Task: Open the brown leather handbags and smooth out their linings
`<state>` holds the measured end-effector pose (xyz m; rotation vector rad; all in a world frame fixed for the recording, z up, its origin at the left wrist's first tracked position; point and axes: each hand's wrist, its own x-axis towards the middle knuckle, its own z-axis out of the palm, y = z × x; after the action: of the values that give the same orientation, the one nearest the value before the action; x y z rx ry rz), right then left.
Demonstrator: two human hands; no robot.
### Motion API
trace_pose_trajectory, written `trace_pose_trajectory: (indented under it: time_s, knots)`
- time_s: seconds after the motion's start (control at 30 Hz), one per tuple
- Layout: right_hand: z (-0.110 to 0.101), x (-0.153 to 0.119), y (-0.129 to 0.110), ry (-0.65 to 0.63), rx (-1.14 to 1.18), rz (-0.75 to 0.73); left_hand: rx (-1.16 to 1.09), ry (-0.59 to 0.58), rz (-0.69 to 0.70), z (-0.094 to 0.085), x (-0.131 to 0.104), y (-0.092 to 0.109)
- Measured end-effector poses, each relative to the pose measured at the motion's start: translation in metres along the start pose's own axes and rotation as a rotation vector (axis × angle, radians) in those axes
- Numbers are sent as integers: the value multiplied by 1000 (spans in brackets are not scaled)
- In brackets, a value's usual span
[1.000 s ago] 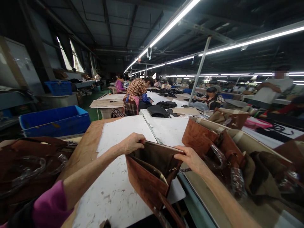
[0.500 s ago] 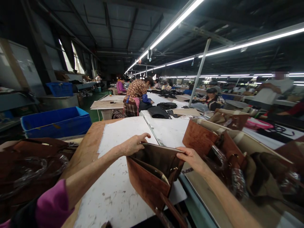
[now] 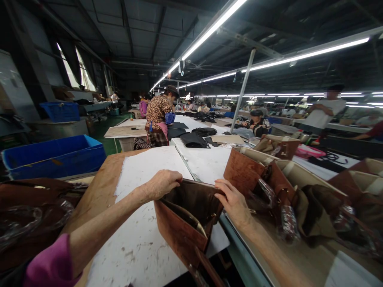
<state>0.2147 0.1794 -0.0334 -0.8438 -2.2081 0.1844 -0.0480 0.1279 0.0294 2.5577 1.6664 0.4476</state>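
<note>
A brown handbag (image 3: 176,227) stands open-topped on the white-covered table in front of me, its dark lining and an inner pocket showing. My left hand (image 3: 164,184) is closed on the far rim at its left corner, fingers curled over the edge. At the right end of the same rim, my right hand (image 3: 233,199) grips with the thumb hidden behind the fingers. The bag's handle (image 3: 206,263) hangs down on the near side, towards the bottom of the view.
More brown handbags (image 3: 245,171), some with plastic-wrapped handles, crowd the right side. Others (image 3: 36,215) lie at the left beside a blue bin (image 3: 54,157). Black pieces (image 3: 194,140) lie farther along the table, where a person in a leopard-print top (image 3: 158,109) stands.
My left fingers have gone from partly raised to curled over the rim. My right hand has turned, its fingers now over the edge. The view has shifted slightly right.
</note>
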Motion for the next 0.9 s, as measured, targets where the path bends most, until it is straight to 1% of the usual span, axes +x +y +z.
trace_pose_trajectory:
  time_s: [0.07, 0.2, 0.37, 0.43, 0.67, 0.8, 0.9]
  knots:
    - [3, 0, 3, 23, -34, -31, -1, 12, -5, 1, 1, -1]
    - [5, 1, 4, 83, -43, -38, -25, 36, -39, 4, 2, -5]
    - [8, 5, 1, 87, -67, -54, -55, 62, -102, 7, 3, -7]
    - [10, 6, -1, 84, -47, -18, -62, 67, -126, 6, 3, -6]
    - [12, 11, -7, 63, 40, 185, -29, 94, -172, 6, 6, -6]
    - [10, 15, -10, 44, 68, 247, -18, 109, -179, 8, 7, -8]
    - [10, 18, -10, 54, 98, 284, -22, 112, -195, 8, 9, -9]
